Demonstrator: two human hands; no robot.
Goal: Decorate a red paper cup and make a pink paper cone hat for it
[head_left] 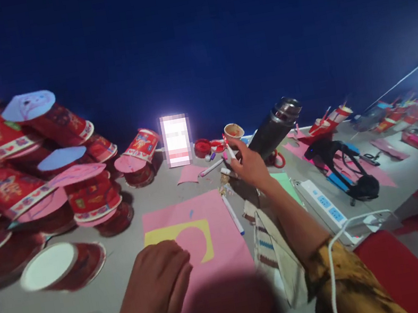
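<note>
My left hand point(159, 276) rests palm down over the lower left of a yellow paper piece point(205, 230) with a round cut-out. Its fingers are curled close together, and what lies under them is hidden. The yellow piece is on a large pink sheet point(227, 261). My right hand point(250, 162) reaches to the back of the table, pinching a slim white and red marker point(229, 148) beside a paper cup point(234, 130). Other markers lie near it, including a white one with a blue end point(233, 216) along the pink sheet's edge.
Stacked red paper cups point(92, 193) with paper discs fill the left. A dark thermos point(278, 122) leans behind my right hand. Nearby are a glowing blurred screen point(176, 140), a cloth pouch point(279, 257), a power strip point(325, 206), a black headgear frame point(343, 170) and a white cable point(333, 291).
</note>
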